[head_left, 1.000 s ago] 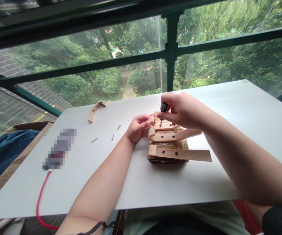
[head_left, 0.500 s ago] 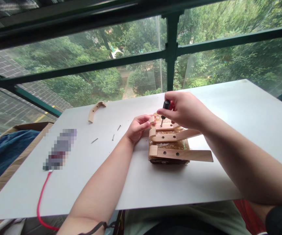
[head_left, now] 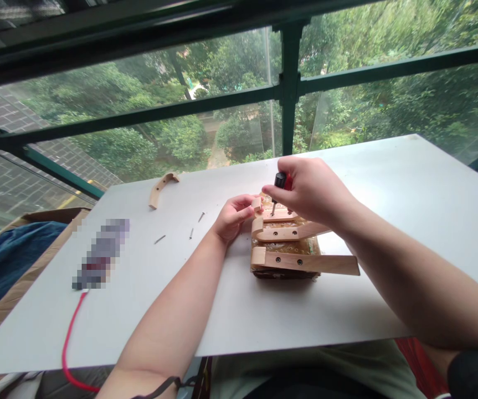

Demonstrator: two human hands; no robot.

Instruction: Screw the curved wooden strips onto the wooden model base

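A screwdriver (head_left: 280, 180) with a black and red handle is in my right hand (head_left: 311, 185), its shaft pointing down at a hole in the far wooden hook (head_left: 281, 215). My left hand (head_left: 235, 215) pinches the curled left end of that same hook. The hook lies across a block wrapped in brown tape (head_left: 286, 247). Nearer to me on the block lie a middle wooden hook (head_left: 284, 231) and a near wooden hook (head_left: 317, 261), each with two dark screw heads or holes showing. My right hand hides the far hook's right end.
Three loose screws (head_left: 160, 239) lie on the white table (head_left: 230, 310) left of the block. Farther back is a loose curved wooden hook (head_left: 158, 190). A pixelated object (head_left: 101, 255) with a red cable (head_left: 66, 343) lies at left, beside a cardboard box (head_left: 18, 266) holding blue cloth. Windows border the far edge.
My right hand has tilted and shifted slightly left with the screwdriver, covering more of the far hook's right end. My left hand keeps its pinch on the hook.
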